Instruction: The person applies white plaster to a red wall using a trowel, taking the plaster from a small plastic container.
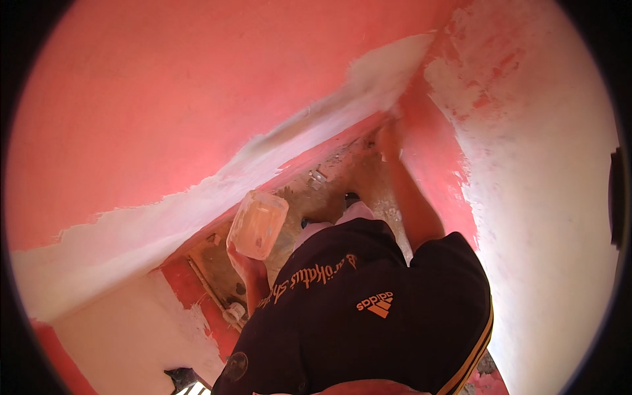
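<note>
My left hand [246,262] is wrapped round the near end of a pale, see-through rectangular plastic tub [260,225], with its open side facing up. Whitish smears line the tub's inside. My right arm stretches forward to the far corner, where my right hand [388,139] is close to the foot of the red wall [421,148]. Motion blurs its fingers, so I cannot make out whether they hold anything.
White filler covers a ragged band along the red left wall [164,99] and most of the right wall [546,164]. Small debris [318,176] litters the dirty floor [352,172] round my feet. A pipe [205,280] runs low by the left wall, near a whitish round object [234,313].
</note>
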A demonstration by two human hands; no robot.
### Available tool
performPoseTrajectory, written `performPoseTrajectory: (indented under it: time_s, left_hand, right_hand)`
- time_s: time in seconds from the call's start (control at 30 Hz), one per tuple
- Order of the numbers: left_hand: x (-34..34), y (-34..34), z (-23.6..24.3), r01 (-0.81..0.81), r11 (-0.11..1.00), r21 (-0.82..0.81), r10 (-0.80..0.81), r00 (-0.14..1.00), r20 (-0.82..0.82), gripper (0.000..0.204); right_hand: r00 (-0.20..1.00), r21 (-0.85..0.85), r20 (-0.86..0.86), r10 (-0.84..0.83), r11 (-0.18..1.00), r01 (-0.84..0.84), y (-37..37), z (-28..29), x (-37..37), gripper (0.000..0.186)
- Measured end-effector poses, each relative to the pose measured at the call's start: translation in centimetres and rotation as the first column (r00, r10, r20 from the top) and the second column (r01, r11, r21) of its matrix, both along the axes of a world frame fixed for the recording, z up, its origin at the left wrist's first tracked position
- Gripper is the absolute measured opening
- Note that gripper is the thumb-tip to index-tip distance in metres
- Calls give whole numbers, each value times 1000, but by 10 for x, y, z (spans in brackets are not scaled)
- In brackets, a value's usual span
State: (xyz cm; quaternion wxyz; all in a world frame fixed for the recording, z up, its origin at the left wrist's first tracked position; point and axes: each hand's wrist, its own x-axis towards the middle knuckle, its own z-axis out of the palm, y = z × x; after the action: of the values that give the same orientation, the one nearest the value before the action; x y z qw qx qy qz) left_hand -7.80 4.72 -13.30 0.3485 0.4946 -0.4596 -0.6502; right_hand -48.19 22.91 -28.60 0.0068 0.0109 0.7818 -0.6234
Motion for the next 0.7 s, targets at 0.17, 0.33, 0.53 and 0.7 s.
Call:
performPoseTrajectory:
  time_s: [0.17,0.33,0.53,0.7]
  left_hand:
    - [11,-2,0,-60,991,122,63,998,-23,44]
    - [16,-2,13,66,998,11,-67,995,73,39]
    - [7,-5,25,242,968,-66,-224,954,201,34]
    - [11,-10,24,131,988,79,-131,991,-4,32]
  right_hand:
    - [982,-6,95,-165,986,166,-11,-51,-118,48]
    - [989,-68,-65,130,989,-135,-94,-40,60,24]
    - [978,-77,191,-77,993,94,-14,-78,25,25]
    - [962,-162,77,-263,949,272,3,-102,-105,33]
